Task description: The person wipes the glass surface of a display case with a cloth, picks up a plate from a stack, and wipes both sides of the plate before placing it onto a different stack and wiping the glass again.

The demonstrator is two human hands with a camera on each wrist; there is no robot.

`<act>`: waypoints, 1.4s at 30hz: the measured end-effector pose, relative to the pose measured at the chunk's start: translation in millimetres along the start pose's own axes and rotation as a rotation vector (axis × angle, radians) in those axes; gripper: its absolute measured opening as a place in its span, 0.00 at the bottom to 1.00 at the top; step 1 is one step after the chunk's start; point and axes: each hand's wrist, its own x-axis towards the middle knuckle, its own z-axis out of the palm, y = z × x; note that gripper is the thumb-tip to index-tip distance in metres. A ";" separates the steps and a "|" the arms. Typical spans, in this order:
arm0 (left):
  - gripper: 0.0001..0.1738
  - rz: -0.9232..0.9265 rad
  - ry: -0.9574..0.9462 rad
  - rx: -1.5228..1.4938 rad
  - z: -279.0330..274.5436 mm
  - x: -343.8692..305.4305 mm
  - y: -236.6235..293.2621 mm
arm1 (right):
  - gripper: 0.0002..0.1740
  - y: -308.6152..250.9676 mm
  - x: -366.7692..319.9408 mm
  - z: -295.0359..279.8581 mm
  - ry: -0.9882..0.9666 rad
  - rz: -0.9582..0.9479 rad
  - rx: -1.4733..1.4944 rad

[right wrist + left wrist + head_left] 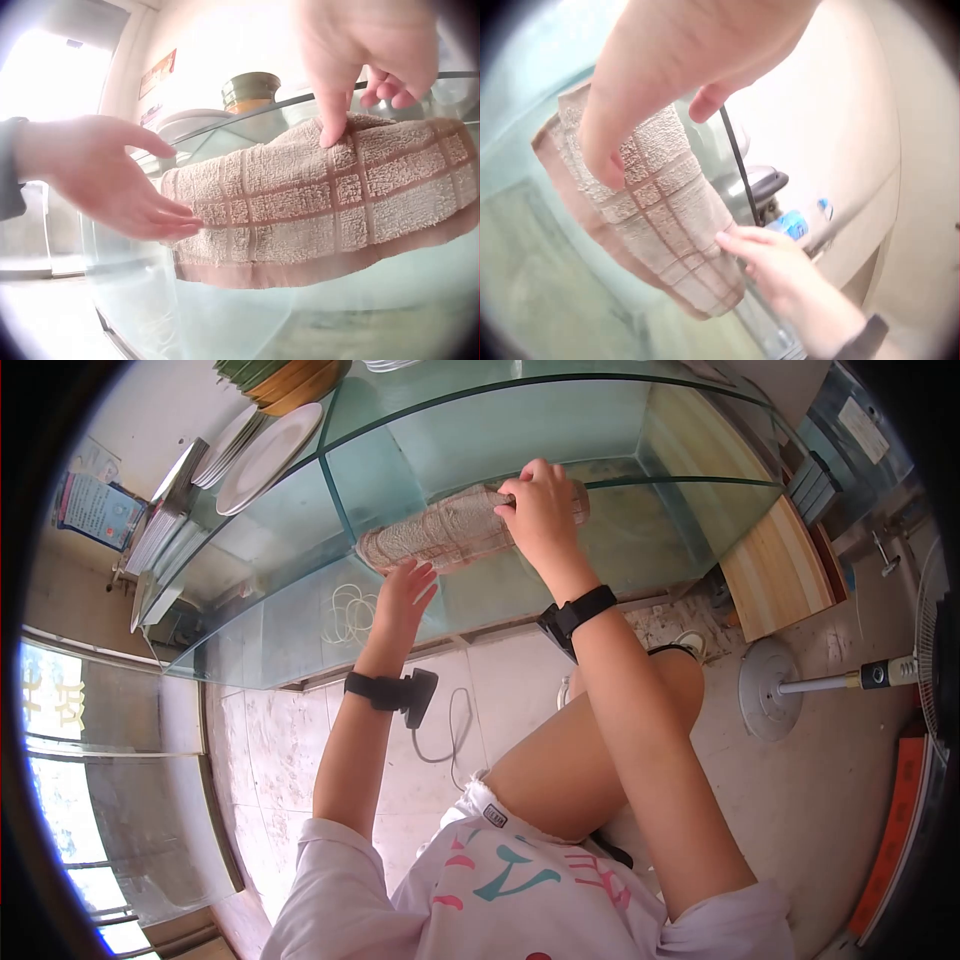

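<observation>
The towel (450, 530), a folded tan check, lies pressed against the slanted front of the glass cabinet (290, 610). The right hand (540, 500) has its fingers curled over the towel's right end, gripping it. The left hand (405, 592) is open, straight fingers touching the left end. Plates (262, 458) sit stacked on top, and a fan (768, 688) stands on the floor nearby.

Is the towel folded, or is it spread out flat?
Folded. The towel forms a narrow band against the glass, and a second layer shows below its lower edge.
</observation>
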 end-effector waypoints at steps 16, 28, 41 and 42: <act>0.41 -0.094 -0.195 -0.471 40.1 -0.9 60.2 | 0.57 -1.8 -8.7 -2.2 0.106 1.596 1.719; 0.49 0.025 -0.205 0.012 31.6 28.4 21.2 | 0.61 5.0 -3.7 11.3 0.236 1.438 1.900; 0.59 -0.268 -0.213 -0.826 15.1 73.0 -30.6 | 0.51 40.6 -47.3 52.6 0.373 1.653 2.017; 0.59 -0.256 -0.217 -0.820 13.3 72.6 -32.5 | 0.51 40.7 -49.5 54.2 0.369 1.643 2.031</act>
